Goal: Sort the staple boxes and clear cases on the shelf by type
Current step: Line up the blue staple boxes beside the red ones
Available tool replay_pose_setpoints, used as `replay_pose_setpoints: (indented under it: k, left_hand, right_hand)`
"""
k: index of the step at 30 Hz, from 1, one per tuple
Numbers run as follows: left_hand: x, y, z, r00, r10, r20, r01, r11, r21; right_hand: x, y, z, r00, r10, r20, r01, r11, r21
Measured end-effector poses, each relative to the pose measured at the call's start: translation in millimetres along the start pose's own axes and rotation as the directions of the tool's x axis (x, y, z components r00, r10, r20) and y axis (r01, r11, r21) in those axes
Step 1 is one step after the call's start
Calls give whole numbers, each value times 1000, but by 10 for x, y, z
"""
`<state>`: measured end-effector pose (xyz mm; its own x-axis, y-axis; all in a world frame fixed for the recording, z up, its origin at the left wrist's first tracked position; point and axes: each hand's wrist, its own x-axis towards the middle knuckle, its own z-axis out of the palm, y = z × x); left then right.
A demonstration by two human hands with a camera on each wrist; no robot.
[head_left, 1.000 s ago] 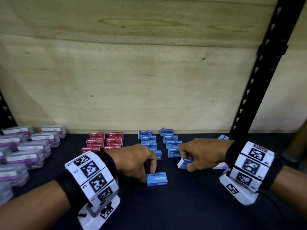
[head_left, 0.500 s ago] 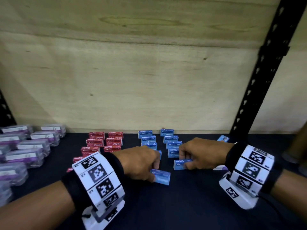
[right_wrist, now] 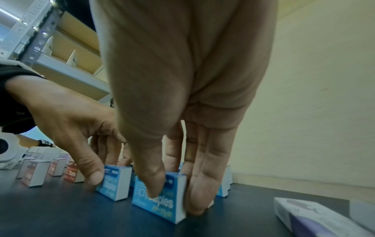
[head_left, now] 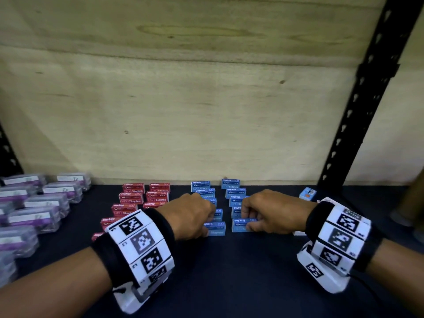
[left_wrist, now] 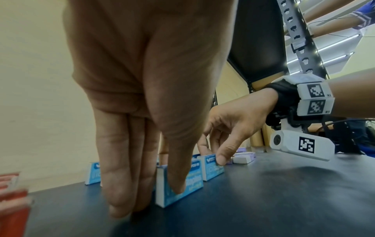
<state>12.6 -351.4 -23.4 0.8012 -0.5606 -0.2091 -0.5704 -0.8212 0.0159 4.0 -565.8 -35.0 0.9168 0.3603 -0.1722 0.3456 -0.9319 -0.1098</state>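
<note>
Two columns of blue staple boxes (head_left: 231,187) stand on the dark shelf (head_left: 229,271), with red staple boxes (head_left: 137,198) to their left. My left hand (head_left: 207,226) pinches the front blue box (head_left: 216,228) of the left column, thumb on its face and fingers behind it in the left wrist view (left_wrist: 154,197). My right hand (head_left: 249,222) pinches the front blue box (head_left: 241,224) of the right column; the right wrist view shows that box (right_wrist: 158,206) upright on the shelf between thumb and fingers. Clear cases (head_left: 46,203) with purple contents are grouped at the far left.
A plywood wall (head_left: 206,111) closes the back. A black perforated upright (head_left: 358,111) stands at the right. One loose blue and orange box (head_left: 308,194) lies near it, and a white and purple box (right_wrist: 316,218) lies just right of my right hand.
Both hands moved forward with their blue boxes. The left box went from flat near the front to the front of the left column; the right box now stands at the front of the right column.
</note>
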Motion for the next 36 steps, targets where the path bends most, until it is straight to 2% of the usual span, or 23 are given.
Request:
replay_pose_setpoints:
  k: [6,10,14,18,27,32,36]
  left_hand:
    - [-45,2,-42,998,-55,4,55,998,30]
    - [-85,54,-209,993,-74,-91,86,987,133]
    - [0,228,-384,990,-19,-141,37,992,123]
    - [281,468,-463,989,57,-136,-42,992,115]
    - [1147,970,-586,975,219,-27,-213,966,146]
    - [1602,1113,-561,971,236,46,-239,966,101]
    - [1847,1167,-549,956,270,117,-278,959,63]
  right_hand:
    - [-127,51,-147,999,30,-31,-29,998,51]
    - [-265,327,-378,989,111,-96,-107,993,47]
    - [-376,781,-539,963,249,-100,-252,968,-12]
    - [-395,1239,-561,934,356,-35,-358,930,-82]
    - [-152,1684,-498,907,407,110,-408,913,-17]
    - [5,1881,-427,875,427,229,-437,900,-9]
    - [37,2004,-425,875,418,242,-444,894,62]
